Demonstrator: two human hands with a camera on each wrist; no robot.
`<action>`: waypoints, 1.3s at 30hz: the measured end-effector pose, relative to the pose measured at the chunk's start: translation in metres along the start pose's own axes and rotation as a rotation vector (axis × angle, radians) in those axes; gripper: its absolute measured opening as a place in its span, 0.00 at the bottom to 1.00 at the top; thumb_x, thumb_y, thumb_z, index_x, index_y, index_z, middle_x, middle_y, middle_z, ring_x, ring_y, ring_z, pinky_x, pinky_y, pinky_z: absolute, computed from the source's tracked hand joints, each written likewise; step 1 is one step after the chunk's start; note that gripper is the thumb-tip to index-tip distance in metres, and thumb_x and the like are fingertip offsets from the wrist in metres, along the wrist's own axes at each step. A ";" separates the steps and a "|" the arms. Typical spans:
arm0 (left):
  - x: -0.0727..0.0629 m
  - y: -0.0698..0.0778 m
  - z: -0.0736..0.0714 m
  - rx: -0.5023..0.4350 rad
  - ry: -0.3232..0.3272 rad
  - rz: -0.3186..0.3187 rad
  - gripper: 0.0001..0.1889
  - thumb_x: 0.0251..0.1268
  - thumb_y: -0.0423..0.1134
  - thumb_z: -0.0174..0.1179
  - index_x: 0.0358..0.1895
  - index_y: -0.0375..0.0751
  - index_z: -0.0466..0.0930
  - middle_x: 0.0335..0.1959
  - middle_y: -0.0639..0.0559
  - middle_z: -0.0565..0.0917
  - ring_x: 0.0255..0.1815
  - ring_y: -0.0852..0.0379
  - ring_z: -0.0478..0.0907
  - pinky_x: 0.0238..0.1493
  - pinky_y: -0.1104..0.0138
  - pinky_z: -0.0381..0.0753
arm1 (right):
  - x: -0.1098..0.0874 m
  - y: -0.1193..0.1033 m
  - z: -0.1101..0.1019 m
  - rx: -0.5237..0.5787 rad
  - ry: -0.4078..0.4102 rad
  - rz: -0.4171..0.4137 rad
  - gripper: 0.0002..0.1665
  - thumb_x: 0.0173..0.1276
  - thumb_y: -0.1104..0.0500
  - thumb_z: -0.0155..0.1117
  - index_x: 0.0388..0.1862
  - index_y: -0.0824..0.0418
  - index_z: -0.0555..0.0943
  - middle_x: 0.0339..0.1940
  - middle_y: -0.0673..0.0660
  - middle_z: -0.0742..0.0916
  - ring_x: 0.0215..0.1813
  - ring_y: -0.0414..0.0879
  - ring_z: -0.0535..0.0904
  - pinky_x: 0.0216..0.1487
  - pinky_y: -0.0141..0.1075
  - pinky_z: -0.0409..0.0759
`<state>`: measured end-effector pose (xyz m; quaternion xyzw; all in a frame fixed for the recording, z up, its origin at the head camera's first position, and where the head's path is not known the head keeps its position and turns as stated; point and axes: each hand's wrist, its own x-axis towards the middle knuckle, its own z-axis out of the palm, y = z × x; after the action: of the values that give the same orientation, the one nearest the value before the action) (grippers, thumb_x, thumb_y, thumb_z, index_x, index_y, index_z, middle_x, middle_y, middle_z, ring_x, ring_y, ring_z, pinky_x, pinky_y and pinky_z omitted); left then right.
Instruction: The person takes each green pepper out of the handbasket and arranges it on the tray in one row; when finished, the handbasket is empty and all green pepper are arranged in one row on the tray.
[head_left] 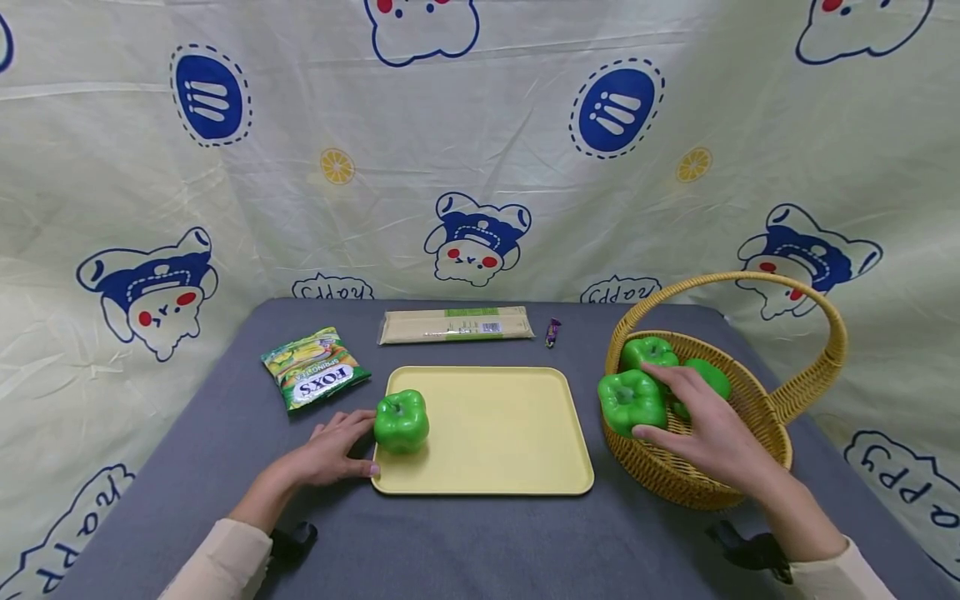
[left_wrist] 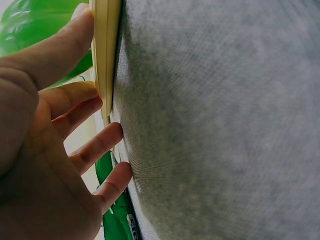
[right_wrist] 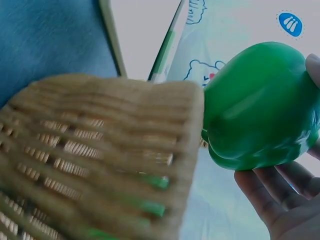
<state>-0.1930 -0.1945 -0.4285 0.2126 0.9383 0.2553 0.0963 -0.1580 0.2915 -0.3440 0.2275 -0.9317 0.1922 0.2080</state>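
Note:
My right hand (head_left: 712, 433) grips a green bell pepper (head_left: 630, 402) at the left rim of the wicker basket (head_left: 667, 481). In the right wrist view this pepper (right_wrist: 260, 105) is raised above the basket's edge, thumb on one side and fingers on the other. Behind it, more green bell peppers (head_left: 647, 350) lie inside the basket. On the left end of the yellow tray (head_left: 495, 433) stands another green bell pepper (head_left: 402, 422). My left hand (head_left: 330, 450) touches the tray's left edge, its thumb and fingers spread along the rim (left_wrist: 106, 50) in the left wrist view.
A green-and-yellow Fox's candy bag (head_left: 315, 369) lies behind my left hand. Beyond the tray are a long flat packet (head_left: 456, 325) and a small purple wrapped candy (head_left: 552, 332). The basket's tall handle (head_left: 834, 333) arches over its right side.

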 end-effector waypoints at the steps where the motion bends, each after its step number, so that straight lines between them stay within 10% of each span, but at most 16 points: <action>1: 0.000 0.000 0.000 -0.002 -0.001 -0.002 0.41 0.52 0.56 0.67 0.67 0.38 0.65 0.68 0.44 0.66 0.65 0.42 0.60 0.55 0.42 0.57 | 0.001 -0.002 0.001 0.009 0.000 -0.003 0.48 0.50 0.52 0.77 0.70 0.52 0.65 0.58 0.57 0.75 0.55 0.49 0.72 0.46 0.43 0.76; 39: 0.000 0.003 -0.003 -0.008 -0.017 -0.012 0.40 0.52 0.54 0.67 0.67 0.38 0.65 0.67 0.44 0.66 0.66 0.41 0.60 0.57 0.39 0.56 | 0.047 -0.057 0.076 0.287 -0.084 -0.112 0.44 0.52 0.50 0.75 0.66 0.58 0.68 0.56 0.55 0.77 0.53 0.43 0.76 0.50 0.43 0.79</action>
<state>-0.1926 -0.1931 -0.4243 0.2084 0.9377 0.2568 0.1066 -0.1901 0.1935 -0.3709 0.3143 -0.8885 0.3015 0.1444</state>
